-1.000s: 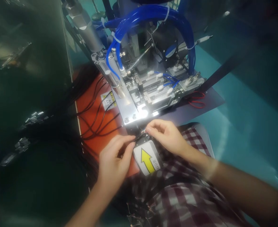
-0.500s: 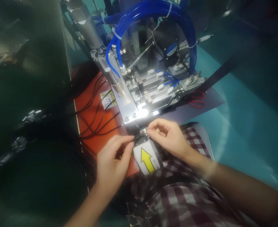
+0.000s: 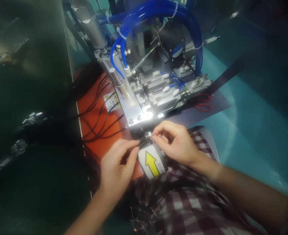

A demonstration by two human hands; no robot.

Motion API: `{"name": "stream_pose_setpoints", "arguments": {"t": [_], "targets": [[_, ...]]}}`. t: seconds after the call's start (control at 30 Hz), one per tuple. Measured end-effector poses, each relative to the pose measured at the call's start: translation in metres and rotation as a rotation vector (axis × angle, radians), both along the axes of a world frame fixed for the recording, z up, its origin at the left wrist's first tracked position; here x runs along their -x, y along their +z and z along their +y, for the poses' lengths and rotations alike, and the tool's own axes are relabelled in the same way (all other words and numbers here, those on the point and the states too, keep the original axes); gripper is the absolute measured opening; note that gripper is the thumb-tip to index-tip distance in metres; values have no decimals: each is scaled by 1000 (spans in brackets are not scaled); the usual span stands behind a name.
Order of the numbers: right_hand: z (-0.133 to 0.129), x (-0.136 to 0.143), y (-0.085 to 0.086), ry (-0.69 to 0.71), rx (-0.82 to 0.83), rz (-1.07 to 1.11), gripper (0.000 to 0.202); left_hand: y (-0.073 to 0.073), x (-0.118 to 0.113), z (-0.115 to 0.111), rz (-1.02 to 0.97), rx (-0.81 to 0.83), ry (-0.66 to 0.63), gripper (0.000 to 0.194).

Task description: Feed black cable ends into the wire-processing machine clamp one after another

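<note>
Your left hand (image 3: 116,163) pinches dark wires (image 3: 143,141) between narrowed fingertips, and they run to a small pale piece (image 3: 149,134) just beyond the yellow arrow (image 3: 152,164), pinched by your right hand (image 3: 179,143), so the work now spans your 2 hands.

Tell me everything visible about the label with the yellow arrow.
The label is white, smooth-looking and roughly rectangular, like a printed sticker. Its broad yellow arrow, outlined in black, points up and slightly left in the picture, with dark characters along the right side. It looks intact and lies just below the fingertips of the left hand and right hand, between an orange surface and checked fabric. Whether a fingertip touches it is unclear.
</note>
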State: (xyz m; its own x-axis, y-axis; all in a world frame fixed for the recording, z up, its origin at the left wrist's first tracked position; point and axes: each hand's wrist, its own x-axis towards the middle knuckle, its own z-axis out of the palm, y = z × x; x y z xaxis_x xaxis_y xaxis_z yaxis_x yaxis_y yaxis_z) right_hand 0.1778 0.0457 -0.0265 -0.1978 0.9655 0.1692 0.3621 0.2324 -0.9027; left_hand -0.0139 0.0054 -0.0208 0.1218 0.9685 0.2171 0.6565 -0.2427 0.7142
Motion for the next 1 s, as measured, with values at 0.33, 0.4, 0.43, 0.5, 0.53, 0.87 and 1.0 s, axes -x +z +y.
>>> {"name": "stream_pose_setpoints", "arguments": {"t": [0.33, 0.4, 0.43, 0.5, 0.53, 0.87, 1.0], "targets": [[-1, -4, 7, 42, -31, -139, 10, 0, -1, -1, 23, -28, -47, 16], [0, -4, 8, 34, 22, -140, 10, 0, 0, -2, 16, -21, -52, 17], [0, -4, 8, 34, 59, -128, 10, 0, 1, -2, 11, -14, -53, 18], [2, -5, 8, 40, 164, -75, 9, 0, 1, -1, -6, 2, -47, 18], [3, -5, 9, 48, 231, -36, 8, 0, 2, -1, -16, 12, -42, 17], [24, -8, 19, 205, 715, 242, 13, 0, 5, 3, -58, 41, -66, 17], [27, -8, 21, 272, 622, 194, 13, 1, 5, 3, -41, 50, -69, 16]]}}
